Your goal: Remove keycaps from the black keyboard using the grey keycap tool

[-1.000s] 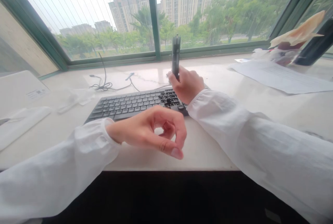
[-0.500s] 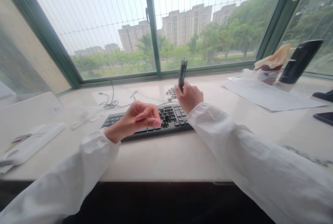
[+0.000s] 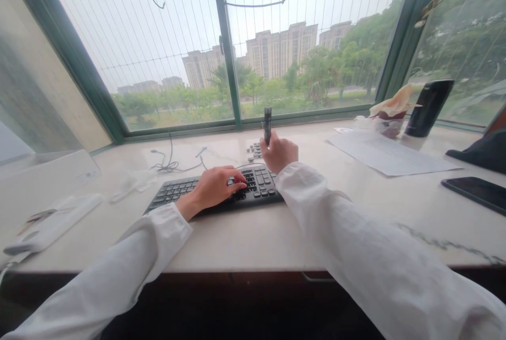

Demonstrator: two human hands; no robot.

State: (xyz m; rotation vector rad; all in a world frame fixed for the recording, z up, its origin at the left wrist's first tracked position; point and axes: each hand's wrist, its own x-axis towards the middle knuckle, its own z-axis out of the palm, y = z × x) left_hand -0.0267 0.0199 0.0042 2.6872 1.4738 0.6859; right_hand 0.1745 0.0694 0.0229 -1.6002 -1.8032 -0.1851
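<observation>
A black keyboard point(image 3: 253, 201) lies on the white desk, with many keycaps off its middle part and bare black switch sockets showing there. My left hand point(image 3: 215, 186) rests over this stripped part, palm down. Its thumb and index finger reach onto the sockets with a small gap between them, and nothing shows in that gap. My right hand point(image 3: 280, 153), closed in a fist above the keyboard's far right part, grips a slim black tool point(image 3: 268, 125) that points upright; its exact kind is unclear. Loose grey keycaps point(image 3: 254, 151) lie behind the keyboard, partly hidden by my right hand.
A coiled cable point(image 3: 168, 166) lies at the back left. On the left are a white box point(image 3: 47, 174) and a white tray-like piece point(image 3: 65, 224). Paper sheets point(image 3: 389, 153), a dark upright container point(image 3: 429, 108) and a phone point(image 3: 476, 193) lie or stand right. The window point(image 3: 237, 121) borders the desk.
My left hand has come down onto the keyboard, and its curled, pinched fingers have stretched out. My right hand keeps the black tool upright. The whole view has shifted slightly.
</observation>
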